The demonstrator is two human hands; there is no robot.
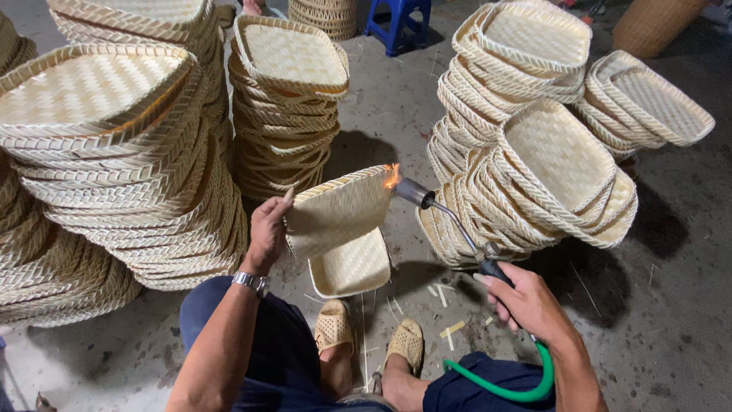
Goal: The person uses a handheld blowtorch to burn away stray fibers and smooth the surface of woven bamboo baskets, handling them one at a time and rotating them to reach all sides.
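Woven tray (339, 212) gripped in my left hand (267, 233); my right hand (526, 301) clasps the torch (450, 217), tray stacks (130, 152) crowding both sides, another tray (352, 267) underfoot.

**Even overhead light, sharp centre, bowed edges**

Soft, fairly bright light falls from above. The stacks of pale woven bamboo trays (130, 152) cast dark shadows onto the grey concrete floor (671, 305), strongest at centre and right. A small orange flame (392, 177) glows mid-frame. Wide-angle distortion bends the frame's edges; focus is crisp throughout.
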